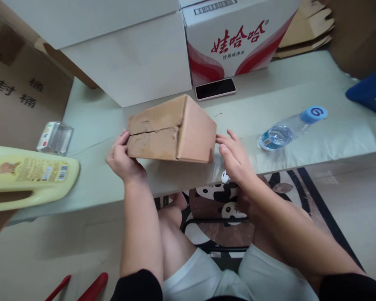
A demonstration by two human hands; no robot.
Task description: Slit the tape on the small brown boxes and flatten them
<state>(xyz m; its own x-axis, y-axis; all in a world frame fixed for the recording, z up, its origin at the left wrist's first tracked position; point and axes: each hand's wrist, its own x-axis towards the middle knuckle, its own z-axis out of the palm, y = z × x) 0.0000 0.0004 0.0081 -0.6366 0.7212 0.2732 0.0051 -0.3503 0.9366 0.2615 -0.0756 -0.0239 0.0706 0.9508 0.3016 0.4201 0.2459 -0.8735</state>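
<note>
A small brown cardboard box is in front of me at the near edge of the covered table, its flaps closed and a seam running across the face toward me. Its near side seems slightly raised and tilted. My left hand grips the box's left end, fingers behind and under the edge. At the right end, my right hand has its fingers spread, the fingertips at or just touching the box's side. Right of that hand, a clear water bottle with a blue cap appears tilted in view.
Behind the box lie a phone and a white-and-red carton, beside a large white box. On the left are a yellow jug and a small clear container. A blue object sits far right.
</note>
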